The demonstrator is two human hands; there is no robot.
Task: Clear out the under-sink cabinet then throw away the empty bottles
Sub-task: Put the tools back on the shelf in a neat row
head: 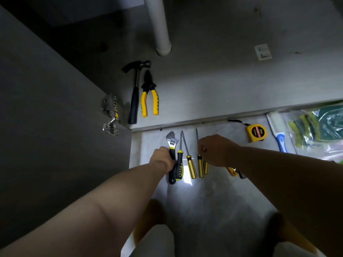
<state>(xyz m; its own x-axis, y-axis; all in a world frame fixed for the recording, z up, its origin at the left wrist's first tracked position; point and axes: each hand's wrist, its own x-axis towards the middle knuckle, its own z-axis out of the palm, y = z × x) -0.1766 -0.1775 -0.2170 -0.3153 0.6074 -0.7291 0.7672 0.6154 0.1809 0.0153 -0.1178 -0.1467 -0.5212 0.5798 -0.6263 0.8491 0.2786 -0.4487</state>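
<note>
A hammer (pixel 135 93) and yellow-handled pliers (pixel 149 93) lie on the dark floor of the under-sink cabinet (pixel 222 84). On the pale floor in front of it, my left hand (pixel 161 157) grips the black handle of an adjustable wrench (pixel 171 140). Several yellow-and-black screwdrivers (pixel 191 165) lie in a row beside the wrench. My right hand (pixel 217 151) hovers over them with fingers curled, touching one screwdriver shaft (pixel 197 135); whether it pinches it is unclear. No bottles are in view.
A white drain pipe (pixel 159 25) comes down at the cabinet's back. The open cabinet door (pixel 46 108) with its hinge (pixel 110 114) stands at left. A yellow tape measure (pixel 257 133), a blue-handled brush (pixel 278 132) and a bag of sponges (pixel 319 127) lie at right.
</note>
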